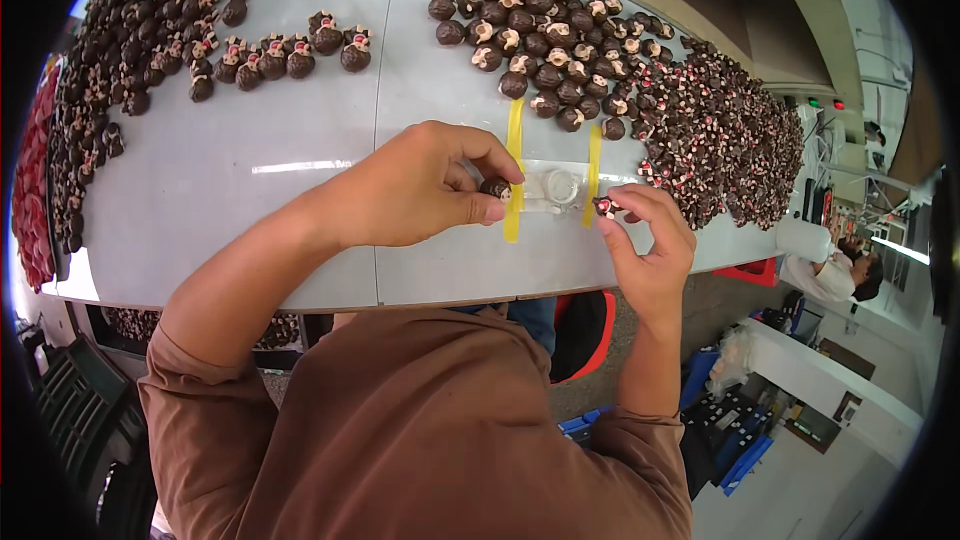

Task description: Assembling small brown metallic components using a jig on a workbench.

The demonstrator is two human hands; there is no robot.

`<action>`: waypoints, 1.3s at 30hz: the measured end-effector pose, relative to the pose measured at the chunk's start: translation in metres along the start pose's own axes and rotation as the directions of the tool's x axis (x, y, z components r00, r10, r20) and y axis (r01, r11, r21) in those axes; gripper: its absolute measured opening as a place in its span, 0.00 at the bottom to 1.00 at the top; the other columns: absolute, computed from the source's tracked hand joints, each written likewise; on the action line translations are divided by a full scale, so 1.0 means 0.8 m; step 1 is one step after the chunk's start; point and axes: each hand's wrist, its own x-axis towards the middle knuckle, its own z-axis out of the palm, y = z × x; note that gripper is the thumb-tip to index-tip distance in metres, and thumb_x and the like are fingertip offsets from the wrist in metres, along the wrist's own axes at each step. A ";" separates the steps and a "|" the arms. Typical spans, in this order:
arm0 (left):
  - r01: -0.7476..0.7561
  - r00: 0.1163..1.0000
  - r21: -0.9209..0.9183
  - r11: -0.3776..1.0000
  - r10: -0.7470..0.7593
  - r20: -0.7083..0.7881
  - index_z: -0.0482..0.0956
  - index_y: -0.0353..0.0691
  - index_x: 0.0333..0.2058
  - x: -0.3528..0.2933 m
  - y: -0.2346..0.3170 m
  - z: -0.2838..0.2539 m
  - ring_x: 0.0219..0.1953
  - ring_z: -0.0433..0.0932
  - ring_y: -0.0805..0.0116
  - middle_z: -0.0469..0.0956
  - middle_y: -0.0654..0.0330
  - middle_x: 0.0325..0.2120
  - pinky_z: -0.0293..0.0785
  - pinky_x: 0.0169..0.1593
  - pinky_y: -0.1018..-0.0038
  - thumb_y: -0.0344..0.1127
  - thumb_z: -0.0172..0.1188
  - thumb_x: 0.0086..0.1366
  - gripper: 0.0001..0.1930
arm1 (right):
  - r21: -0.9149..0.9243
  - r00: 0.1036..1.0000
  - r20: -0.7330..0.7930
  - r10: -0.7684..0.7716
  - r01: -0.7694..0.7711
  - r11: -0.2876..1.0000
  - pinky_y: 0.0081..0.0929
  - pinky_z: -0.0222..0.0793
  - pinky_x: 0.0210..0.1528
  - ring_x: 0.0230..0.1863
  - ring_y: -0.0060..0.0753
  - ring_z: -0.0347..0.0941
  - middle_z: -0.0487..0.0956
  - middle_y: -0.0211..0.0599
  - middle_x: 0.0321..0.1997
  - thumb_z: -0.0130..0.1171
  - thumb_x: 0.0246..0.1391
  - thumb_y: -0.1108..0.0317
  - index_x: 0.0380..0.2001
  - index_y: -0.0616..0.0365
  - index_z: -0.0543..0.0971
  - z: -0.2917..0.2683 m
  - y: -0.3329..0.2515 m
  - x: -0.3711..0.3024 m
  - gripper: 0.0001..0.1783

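My left hand is closed in a pinch on a round dark-brown figure piece with a cream-coloured part. Between thumb and fingertips, my right hand grips a small figure part in dark brown, cream and red. The two pieces are apart, just above the tabletop. Between my hands lies a clear round dish-like piece on a whitish patch of the table. A strip of yellow tape runs along its left side, and another yellow strip along its right.
Round brown pieces cover the table beyond my hands. A heap of small brown, cream and red parts spreads at the right. Assembled figures stand in a row at the left, beside a large mass of more. A person sits far right.
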 end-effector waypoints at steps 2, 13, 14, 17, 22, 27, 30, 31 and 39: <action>-0.037 0.999 0.072 0.997 0.036 0.010 0.81 0.31 0.52 0.000 -0.002 -0.001 0.36 0.83 0.77 0.84 0.59 0.41 0.81 0.40 0.77 0.23 0.71 0.67 0.16 | -0.056 0.995 0.045 -0.091 0.094 0.994 0.32 0.78 0.48 0.46 0.37 0.82 0.85 0.43 0.47 0.73 0.51 0.82 0.48 0.64 0.86 0.003 -0.005 0.015 0.19; -0.204 0.978 0.190 0.960 0.208 -0.005 0.83 0.28 0.47 -0.002 -0.014 0.002 0.35 0.86 0.64 0.87 0.48 0.36 0.82 0.41 0.67 0.26 0.74 0.61 0.16 | -0.310 0.947 0.211 -0.243 0.301 0.902 0.37 0.76 0.45 0.41 0.43 0.80 0.84 0.40 0.43 0.74 0.47 0.80 0.45 0.61 0.87 0.013 -0.022 0.039 0.19; -0.203 0.978 0.189 0.961 0.208 -0.007 0.83 0.28 0.47 -0.002 -0.012 0.002 0.35 0.86 0.64 0.87 0.48 0.36 0.82 0.41 0.67 0.26 0.74 0.61 0.16 | -0.323 0.939 0.226 -0.259 0.323 0.890 0.38 0.76 0.43 0.41 0.44 0.80 0.84 0.39 0.43 0.74 0.46 0.80 0.45 0.60 0.87 0.013 -0.022 0.041 0.20; -0.148 0.989 0.233 0.961 0.150 0.012 0.83 0.31 0.47 -0.001 -0.009 0.002 0.39 0.86 0.70 0.86 0.54 0.37 0.86 0.46 0.72 0.24 0.75 0.62 0.16 | -0.352 0.931 0.248 -0.269 0.346 0.870 0.39 0.77 0.41 0.41 0.44 0.80 0.83 0.39 0.42 0.74 0.45 0.78 0.45 0.60 0.86 0.013 -0.025 0.043 0.20; -0.146 0.989 0.223 0.964 0.148 0.010 0.82 0.30 0.48 -0.001 -0.009 0.004 0.40 0.86 0.70 0.85 0.53 0.40 0.87 0.48 0.72 0.23 0.74 0.62 0.16 | -0.372 0.932 0.259 -0.253 0.338 0.864 0.40 0.75 0.43 0.41 0.45 0.79 0.83 0.40 0.42 0.74 0.47 0.79 0.44 0.61 0.87 0.013 -0.033 0.046 0.18; -0.173 0.983 0.234 0.957 0.183 -0.023 0.82 0.29 0.48 -0.002 -0.010 0.006 0.40 0.86 0.69 0.84 0.53 0.39 0.87 0.48 0.72 0.22 0.74 0.62 0.17 | -0.363 0.929 0.272 -0.252 0.341 0.867 0.40 0.75 0.41 0.40 0.47 0.78 0.82 0.40 0.41 0.74 0.46 0.79 0.44 0.62 0.86 0.014 -0.035 0.049 0.18; -0.208 0.974 0.272 0.940 0.224 -0.028 0.82 0.29 0.49 -0.001 -0.014 0.006 0.40 0.86 0.68 0.84 0.53 0.39 0.87 0.47 0.71 0.22 0.74 0.61 0.17 | -0.368 0.930 0.280 -0.238 0.333 0.868 0.41 0.74 0.41 0.39 0.47 0.78 0.82 0.40 0.41 0.74 0.46 0.79 0.44 0.62 0.86 0.013 -0.036 0.049 0.18; -0.248 0.961 0.282 0.927 0.271 -0.047 0.82 0.29 0.49 -0.002 -0.015 0.007 0.39 0.86 0.68 0.84 0.53 0.39 0.87 0.47 0.71 0.23 0.74 0.61 0.18 | -0.371 0.933 0.274 -0.235 0.328 0.869 0.41 0.74 0.41 0.39 0.47 0.78 0.82 0.40 0.41 0.74 0.46 0.79 0.44 0.62 0.86 0.013 -0.037 0.048 0.18; -0.140 0.986 0.196 0.971 0.154 -0.063 0.82 0.29 0.47 -0.001 -0.015 0.010 0.36 0.88 0.64 0.87 0.49 0.33 0.82 0.44 0.67 0.26 0.74 0.61 0.16 | -0.257 0.958 0.165 -0.233 0.270 0.928 0.37 0.76 0.43 0.42 0.45 0.81 0.84 0.41 0.43 0.74 0.45 0.81 0.44 0.63 0.86 0.006 -0.041 0.034 0.19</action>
